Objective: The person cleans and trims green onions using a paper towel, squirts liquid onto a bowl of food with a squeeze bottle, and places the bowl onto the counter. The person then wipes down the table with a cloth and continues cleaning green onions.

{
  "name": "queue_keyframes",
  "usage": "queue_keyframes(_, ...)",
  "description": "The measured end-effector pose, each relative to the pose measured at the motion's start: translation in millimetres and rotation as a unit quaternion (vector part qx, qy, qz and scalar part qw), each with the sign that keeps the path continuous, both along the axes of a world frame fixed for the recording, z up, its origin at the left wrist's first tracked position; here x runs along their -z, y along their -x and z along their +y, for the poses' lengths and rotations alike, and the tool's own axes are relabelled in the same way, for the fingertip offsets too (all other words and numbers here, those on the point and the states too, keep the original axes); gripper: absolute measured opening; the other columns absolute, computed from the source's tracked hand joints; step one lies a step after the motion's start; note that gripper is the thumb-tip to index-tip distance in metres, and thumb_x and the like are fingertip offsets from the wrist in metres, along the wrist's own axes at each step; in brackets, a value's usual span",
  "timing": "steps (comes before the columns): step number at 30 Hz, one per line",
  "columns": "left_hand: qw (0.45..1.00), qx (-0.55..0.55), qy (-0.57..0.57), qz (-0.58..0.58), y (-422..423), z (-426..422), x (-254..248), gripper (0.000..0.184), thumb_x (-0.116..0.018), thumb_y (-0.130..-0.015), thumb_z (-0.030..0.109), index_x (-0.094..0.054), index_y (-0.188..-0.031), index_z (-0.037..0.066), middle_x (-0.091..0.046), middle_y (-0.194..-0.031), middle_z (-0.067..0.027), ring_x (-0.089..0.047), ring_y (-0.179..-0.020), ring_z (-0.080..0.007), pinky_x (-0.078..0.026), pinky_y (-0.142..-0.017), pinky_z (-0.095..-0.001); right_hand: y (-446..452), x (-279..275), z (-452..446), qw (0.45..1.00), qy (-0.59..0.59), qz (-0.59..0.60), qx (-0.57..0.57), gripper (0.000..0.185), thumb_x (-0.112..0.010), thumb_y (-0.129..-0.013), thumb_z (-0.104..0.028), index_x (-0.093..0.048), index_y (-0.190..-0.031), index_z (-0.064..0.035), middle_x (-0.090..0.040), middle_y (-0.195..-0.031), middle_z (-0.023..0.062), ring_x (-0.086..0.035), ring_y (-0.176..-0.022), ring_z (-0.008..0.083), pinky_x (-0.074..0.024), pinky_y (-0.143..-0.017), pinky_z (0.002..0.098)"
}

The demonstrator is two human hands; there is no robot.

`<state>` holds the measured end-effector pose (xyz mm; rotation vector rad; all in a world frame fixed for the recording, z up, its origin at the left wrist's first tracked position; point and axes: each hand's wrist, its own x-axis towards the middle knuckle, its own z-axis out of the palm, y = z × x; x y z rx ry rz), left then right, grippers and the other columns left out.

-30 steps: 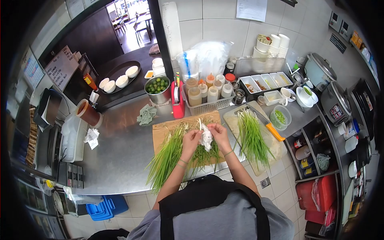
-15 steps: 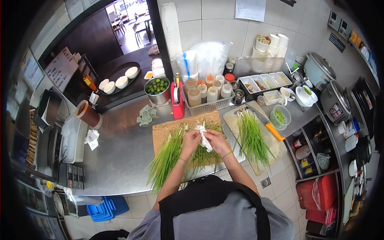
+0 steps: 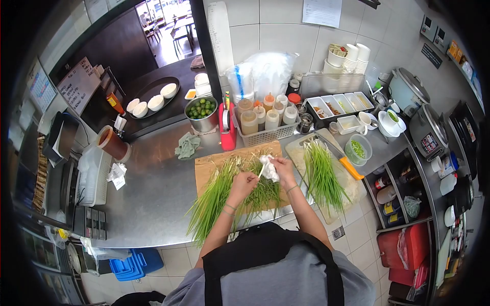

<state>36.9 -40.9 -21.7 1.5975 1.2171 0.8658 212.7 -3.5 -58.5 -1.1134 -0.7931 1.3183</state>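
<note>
My right hand [image 3: 282, 170] is closed on a crumpled white paper towel [image 3: 269, 169]. To its left, my left hand [image 3: 244, 184] is pinched shut on what looks like the pale end of a spring onion, which slants up toward the towel. Beneath both hands, loose spring onions [image 3: 212, 201] lie across a sheet of brown paper [image 3: 205, 171], their green leaves hanging past the front edge of the counter. A second bunch of spring onions [image 3: 321, 171] rests on a cutting board [image 3: 334, 208] at the right, beside a knife with an orange handle [image 3: 351, 168].
Behind the paper stand a basket of squeeze bottles [image 3: 265, 133], a red holder [image 3: 227, 133] and a metal pot of small green citrus [image 3: 200, 113]. A green cloth [image 3: 187, 145] lies to the left. Chopped greens fill a plastic tub [image 3: 359, 150] right of the board.
My hands have moved apart: the left went slightly down, the right up and to the right. The paper towel, earlier between both hands, is now bunched in my right hand.
</note>
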Motion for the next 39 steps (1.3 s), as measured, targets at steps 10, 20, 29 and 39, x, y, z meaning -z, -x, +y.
queue_keyframes(10, 0.979, -0.052, 0.105, -0.164, 6.8, 17.1, -4.9, 0.014, -0.061, -0.081, 0.014, -0.064, -0.087, 0.003, -0.062, -0.076, -0.0004, -0.055, -0.067, -0.0041, -0.042, -0.055, -0.0189, -2.8, -20.9, -17.8, 0.969, 0.042, -0.099, -0.221, 0.024, -0.063, -0.078, -0.007, -0.062, -0.1, 0.0018, -0.063, -0.083, 0.0027, -0.056, -0.072, 0.0077, -0.0449, -0.063, 0.0213)
queue_keyframes(20, 0.946, -0.045, 0.126, -0.297, 11.3, 39.2, -1.7, 0.015, -0.062, -0.08, 0.015, -0.066, -0.091, 0.006, -0.062, -0.083, -0.0006, -0.052, -0.07, -0.0061, -0.041, -0.063, -0.022, 24.2, -44.0, -23.4, 0.971, -0.038, -0.126, -0.198, 0.011, -0.066, -0.077, -0.01, -0.062, -0.08, -0.0009, -0.057, -0.074, -0.0016, -0.051, -0.064, 0.0043, -0.0391, -0.055, 0.0197)
queue_keyframes(29, 0.924, -0.123, 0.048, -0.358, 43.0, 46.7, -67.1, 0.01, -0.057, -0.086, 0.019, -0.059, -0.09, 0.01, -0.058, -0.081, 0.0044, -0.052, -0.074, -0.005, -0.044, -0.064, -0.0233, 21.1, -59.7, -38.4, 0.941, -0.142, -0.238, -0.196, 0.021, -0.071, -0.072, -0.012, -0.054, -0.067, -0.0004, -0.042, -0.067, -0.0014, -0.04, -0.057, 0.0072, -0.0335, -0.052, 0.0236)
queue_keyframes(39, 0.927, -0.215, -0.094, -0.292, 76.3, 49.2, -95.3, 0.012, -0.053, -0.089, 0.021, -0.055, -0.092, 0.009, -0.056, -0.077, 0.0015, -0.055, -0.065, -0.0059, -0.044, -0.053, -0.0177, 3.4, -43.3, -49.5, 0.936, -0.13, -0.264, -0.192, 0.022, -0.071, -0.069, -0.009, -0.052, -0.065, 0.0009, -0.042, -0.066, 0.0012, -0.041, -0.057, 0.0099, -0.0343, -0.052, 0.0253)
